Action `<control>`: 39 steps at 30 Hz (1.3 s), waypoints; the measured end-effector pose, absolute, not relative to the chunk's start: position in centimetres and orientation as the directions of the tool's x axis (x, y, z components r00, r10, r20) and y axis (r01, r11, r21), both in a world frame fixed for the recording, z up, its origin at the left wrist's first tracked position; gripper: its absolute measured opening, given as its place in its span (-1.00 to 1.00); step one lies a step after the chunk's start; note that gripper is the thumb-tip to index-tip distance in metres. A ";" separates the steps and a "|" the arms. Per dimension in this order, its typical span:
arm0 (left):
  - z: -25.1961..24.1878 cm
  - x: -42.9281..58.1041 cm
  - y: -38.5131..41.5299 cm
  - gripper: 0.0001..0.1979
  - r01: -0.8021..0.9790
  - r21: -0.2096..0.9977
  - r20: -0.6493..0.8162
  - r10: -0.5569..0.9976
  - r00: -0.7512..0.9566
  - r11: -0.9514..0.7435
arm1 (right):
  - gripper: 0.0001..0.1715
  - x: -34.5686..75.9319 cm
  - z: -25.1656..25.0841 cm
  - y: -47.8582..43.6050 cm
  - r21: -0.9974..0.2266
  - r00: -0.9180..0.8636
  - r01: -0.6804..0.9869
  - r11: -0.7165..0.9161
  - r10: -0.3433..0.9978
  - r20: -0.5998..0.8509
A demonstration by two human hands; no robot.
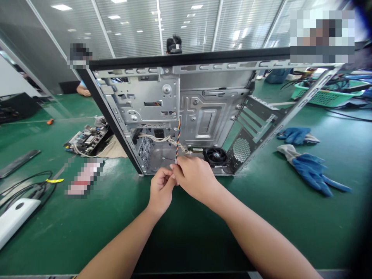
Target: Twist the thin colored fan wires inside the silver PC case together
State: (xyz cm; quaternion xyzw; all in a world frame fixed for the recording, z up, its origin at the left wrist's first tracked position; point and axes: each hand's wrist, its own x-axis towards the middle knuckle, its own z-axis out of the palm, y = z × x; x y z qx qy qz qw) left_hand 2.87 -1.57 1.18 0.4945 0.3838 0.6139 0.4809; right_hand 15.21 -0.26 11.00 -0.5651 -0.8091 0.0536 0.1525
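Observation:
An open computer case (209, 83) stands on the green table in front of me, its inside facing me. From its drive cage (148, 97) a twisted multicoloured cable (178, 139) hangs down to my fingers. My right hand (197, 176) pinches the lower part of this cable. My left hand (161, 190) is closed, its fingertips meeting those of the right; whatever they grip is hidden. White bundled wires (157, 137) run behind the cable. A black cooling fan (216, 155) and a memory stick sit low in the case, right of my hands.
Blue work gloves (312, 168) and a green basket (328, 95) of cables lie to the right. On the left are a circuit board assembly (88, 137), black cables (29, 190) and a white power strip (20, 219). Another person's hand (83, 91) rests beyond the case.

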 end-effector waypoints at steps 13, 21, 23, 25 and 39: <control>1.4 2.9 -1.7 -0.79 -0.244 0.938 0.258 0.966 0.022 -0.245 | -0.70 15.2 11.0 -0.2 -0.260 -0.328 0.895 0.364 0.929 0.173; 1.5 2.9 -1.7 -0.78 -0.218 0.946 0.250 0.968 0.018 -0.240 | -0.70 15.1 11.1 -0.3 -0.266 -0.327 0.893 0.364 0.929 0.173; 1.5 2.9 -1.7 -0.78 -0.217 0.947 0.245 0.970 0.008 -0.237 | -0.70 15.2 11.0 -0.2 -0.267 -0.325 0.892 0.364 0.928 0.181; 1.4 2.9 -1.7 -0.78 -0.216 0.947 0.242 0.970 -0.002 -0.237 | -0.70 15.2 10.9 -0.2 -0.264 -0.324 0.893 0.365 0.927 0.187; 1.2 2.9 -1.7 -0.81 -0.225 0.942 0.251 0.968 -0.021 -0.249 | -0.70 15.2 10.9 -0.4 -0.270 -0.337 0.888 0.372 0.926 0.168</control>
